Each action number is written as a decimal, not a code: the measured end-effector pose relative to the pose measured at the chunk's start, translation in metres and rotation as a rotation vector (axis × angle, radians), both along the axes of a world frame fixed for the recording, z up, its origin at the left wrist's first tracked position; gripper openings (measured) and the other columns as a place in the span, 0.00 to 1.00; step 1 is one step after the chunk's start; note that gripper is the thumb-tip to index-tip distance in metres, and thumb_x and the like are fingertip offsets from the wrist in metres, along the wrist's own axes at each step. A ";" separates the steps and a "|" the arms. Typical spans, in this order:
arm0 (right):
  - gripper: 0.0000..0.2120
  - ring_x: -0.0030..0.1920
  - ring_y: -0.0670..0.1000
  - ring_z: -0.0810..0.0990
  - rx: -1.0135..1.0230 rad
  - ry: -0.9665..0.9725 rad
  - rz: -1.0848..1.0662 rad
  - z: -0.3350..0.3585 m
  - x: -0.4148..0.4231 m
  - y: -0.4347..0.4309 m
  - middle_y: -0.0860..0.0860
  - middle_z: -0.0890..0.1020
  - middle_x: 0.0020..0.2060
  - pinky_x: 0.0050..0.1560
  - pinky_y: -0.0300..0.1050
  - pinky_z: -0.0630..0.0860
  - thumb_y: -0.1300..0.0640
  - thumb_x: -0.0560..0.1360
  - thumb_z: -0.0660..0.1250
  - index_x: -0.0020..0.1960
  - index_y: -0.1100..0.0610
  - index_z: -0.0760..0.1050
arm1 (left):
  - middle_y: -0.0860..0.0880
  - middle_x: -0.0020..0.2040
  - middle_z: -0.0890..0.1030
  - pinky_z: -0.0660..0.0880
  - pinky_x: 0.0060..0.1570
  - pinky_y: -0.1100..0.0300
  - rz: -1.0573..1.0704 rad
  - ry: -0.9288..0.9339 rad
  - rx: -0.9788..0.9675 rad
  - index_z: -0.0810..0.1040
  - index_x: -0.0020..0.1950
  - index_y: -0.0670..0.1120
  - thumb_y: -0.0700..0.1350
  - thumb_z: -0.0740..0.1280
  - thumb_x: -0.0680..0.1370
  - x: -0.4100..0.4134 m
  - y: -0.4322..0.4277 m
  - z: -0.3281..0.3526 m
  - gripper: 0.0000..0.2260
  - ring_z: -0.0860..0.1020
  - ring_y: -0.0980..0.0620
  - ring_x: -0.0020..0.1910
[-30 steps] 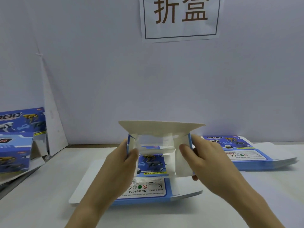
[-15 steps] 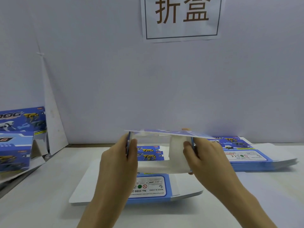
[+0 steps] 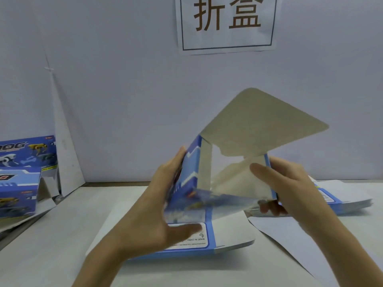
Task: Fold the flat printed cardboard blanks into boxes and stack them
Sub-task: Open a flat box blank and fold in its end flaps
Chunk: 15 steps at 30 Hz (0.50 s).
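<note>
Box (image 3: 228,183) is in the air above the table's (image 3: 51,235) middle, tipped so its open mouth faces the camera, and its flap (image 3: 263,125) stands up toward 1 o'clock. Half a second ago it was held level, with a flap lying flat across the top, seen edge-on. The turn probably brings an unclosed end round for folding, though I cannot tell whether the far end is shut.

Left hand (image 3: 153,206) holds the box's 9 o'clock wall, fingers on the blue side and thumb beneath. Right hand (image 3: 290,183) grips the 3 o'clock wall, thumb inside the mouth and fingers curled under.

Blanks (image 3: 230,233) lie flat at 6 o'clock below the box, and a second pile (image 3: 348,195) lies at 3 o'clock. Finished boxes (image 3: 18,183) sit far off at 9 o'clock, so stacking comes after this one is closed.
</note>
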State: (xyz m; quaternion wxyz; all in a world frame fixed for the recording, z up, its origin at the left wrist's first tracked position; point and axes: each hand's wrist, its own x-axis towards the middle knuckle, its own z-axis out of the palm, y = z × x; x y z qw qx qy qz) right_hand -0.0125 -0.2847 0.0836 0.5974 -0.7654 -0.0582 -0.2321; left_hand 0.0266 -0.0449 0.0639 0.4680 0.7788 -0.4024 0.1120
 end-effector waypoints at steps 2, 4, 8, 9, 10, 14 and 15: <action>0.15 0.26 0.51 0.75 0.005 -0.068 0.131 0.001 -0.001 -0.002 0.53 0.78 0.28 0.23 0.40 0.68 0.40 0.71 0.65 0.40 0.52 0.80 | 0.62 0.65 0.73 0.78 0.49 0.65 0.084 0.014 -0.120 0.60 0.73 0.63 0.50 0.80 0.63 0.002 -0.005 -0.004 0.43 0.74 0.58 0.63; 0.19 0.44 0.48 0.81 -0.016 -0.117 0.250 -0.002 0.001 -0.004 0.49 0.84 0.45 0.39 0.41 0.77 0.39 0.69 0.62 0.52 0.48 0.81 | 0.57 0.57 0.81 0.81 0.42 0.59 0.105 0.135 -0.286 0.68 0.67 0.56 0.50 0.79 0.60 0.001 -0.010 -0.004 0.38 0.81 0.53 0.54; 0.37 0.61 0.47 0.78 -0.100 -0.044 0.293 -0.010 0.005 0.009 0.44 0.78 0.62 0.56 0.45 0.78 0.38 0.63 0.70 0.71 0.41 0.65 | 0.56 0.47 0.85 0.77 0.35 0.68 -0.028 0.347 -0.379 0.72 0.61 0.50 0.59 0.76 0.53 -0.001 -0.014 -0.004 0.39 0.84 0.54 0.44; 0.38 0.59 0.48 0.80 -0.094 -0.051 0.284 -0.011 0.005 0.013 0.43 0.80 0.59 0.53 0.46 0.79 0.39 0.62 0.71 0.70 0.42 0.64 | 0.55 0.47 0.85 0.78 0.36 0.66 -0.049 0.383 -0.403 0.71 0.62 0.51 0.63 0.77 0.51 -0.001 -0.014 -0.004 0.42 0.84 0.53 0.45; 0.36 0.57 0.48 0.81 -0.079 -0.076 0.286 -0.011 0.006 0.015 0.43 0.81 0.57 0.49 0.44 0.80 0.40 0.63 0.71 0.69 0.43 0.66 | 0.54 0.49 0.85 0.79 0.37 0.64 -0.071 0.425 -0.441 0.71 0.62 0.51 0.67 0.77 0.49 -0.002 -0.013 -0.004 0.45 0.84 0.51 0.46; 0.10 0.46 0.47 0.84 -0.009 -0.138 0.340 -0.007 0.000 0.017 0.46 0.85 0.46 0.39 0.35 0.79 0.46 0.69 0.69 0.51 0.41 0.79 | 0.51 0.50 0.84 0.79 0.38 0.64 -0.077 0.396 -0.541 0.71 0.60 0.53 0.70 0.77 0.49 -0.001 -0.015 -0.001 0.44 0.84 0.50 0.47; 0.07 0.44 0.48 0.84 -0.004 -0.141 0.319 -0.005 -0.002 0.017 0.48 0.85 0.43 0.38 0.35 0.78 0.44 0.69 0.68 0.46 0.40 0.80 | 0.52 0.49 0.84 0.78 0.37 0.65 -0.036 0.363 -0.563 0.71 0.58 0.52 0.67 0.78 0.49 0.000 -0.017 0.000 0.43 0.84 0.51 0.46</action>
